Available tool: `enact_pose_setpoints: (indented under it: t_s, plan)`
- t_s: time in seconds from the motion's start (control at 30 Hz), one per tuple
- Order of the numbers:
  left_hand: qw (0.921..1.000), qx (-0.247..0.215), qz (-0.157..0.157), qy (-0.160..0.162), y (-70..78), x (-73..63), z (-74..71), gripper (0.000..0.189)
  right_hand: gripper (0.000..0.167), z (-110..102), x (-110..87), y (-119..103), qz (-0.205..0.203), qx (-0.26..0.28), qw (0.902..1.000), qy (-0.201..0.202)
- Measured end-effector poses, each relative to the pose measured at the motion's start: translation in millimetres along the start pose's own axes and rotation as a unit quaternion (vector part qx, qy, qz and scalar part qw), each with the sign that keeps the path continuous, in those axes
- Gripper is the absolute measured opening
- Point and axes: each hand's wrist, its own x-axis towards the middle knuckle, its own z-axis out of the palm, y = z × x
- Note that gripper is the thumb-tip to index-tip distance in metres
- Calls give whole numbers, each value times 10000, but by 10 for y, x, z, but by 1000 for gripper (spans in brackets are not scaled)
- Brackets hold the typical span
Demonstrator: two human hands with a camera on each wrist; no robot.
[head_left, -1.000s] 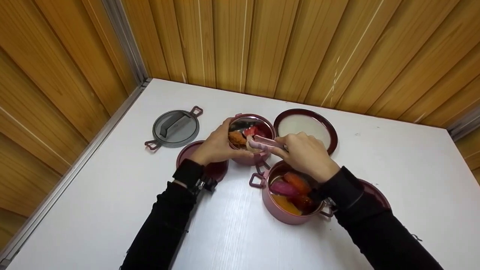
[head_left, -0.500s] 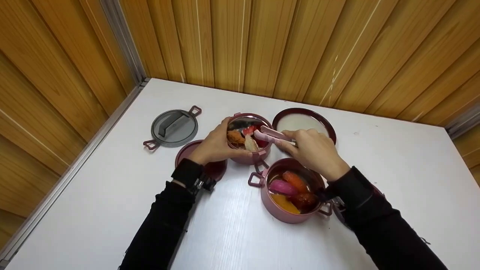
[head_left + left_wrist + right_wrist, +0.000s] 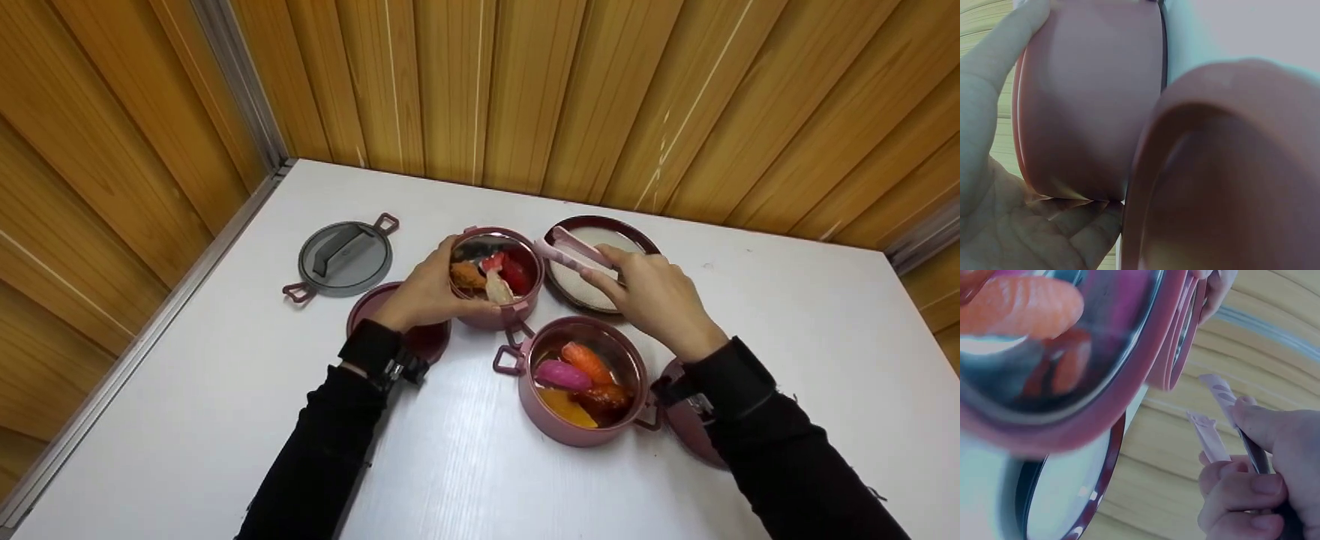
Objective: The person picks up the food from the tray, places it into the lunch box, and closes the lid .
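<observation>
My left hand (image 3: 426, 296) grips the smaller pink pot (image 3: 487, 320), thumb and fingers curled round its wall. Inside that pot lie a brown fried-looking piece (image 3: 466, 275), a pale shrimp-like piece (image 3: 497, 288) with a red tail, and a dark red piece (image 3: 516, 274). My right hand (image 3: 660, 296) holds pink tongs (image 3: 1214, 441) with their tips apart and nothing between them, just right of the small pot and above the white plate (image 3: 583, 289). Nearer me, the larger pink pot (image 3: 551, 421) contains an orange piece (image 3: 587, 363), a purple piece (image 3: 561, 374), a glazed brown piece and a yellow one.
A grey lid (image 3: 345, 259) with two side loops lies at the far left. Beneath my left wrist is a dark red round dish (image 3: 431, 341). Another mauve round piece (image 3: 694, 435) sits partly under my right forearm. Wood-patterned walls (image 3: 510, 97) border the white table (image 3: 442, 480).
My right hand and the tongs have moved right, away from the small pot; the tongs' tips have parted. The pale shrimp-like piece now lies free in that pot. My left hand stays there.
</observation>
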Motion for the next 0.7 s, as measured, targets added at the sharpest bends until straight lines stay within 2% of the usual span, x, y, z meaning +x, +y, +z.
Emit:
enact_pose_setpoints:
  t_s: [0.2, 0.43, 0.7]
  plan:
    - [10000, -4, 54, -4, -8, 2, 9, 123, 58, -66, -54, 251, 282, 100, 9995, 92]
    - [10000, 59, -1, 7, -9, 5, 12, 124, 51, -158, -130, 664, 550, 148, 9981, 242]
    - [10000, 31, -75, 4, -9, 5, 5, 126, 67, -228, -256, 1204, 1103, 237, 9934, 206]
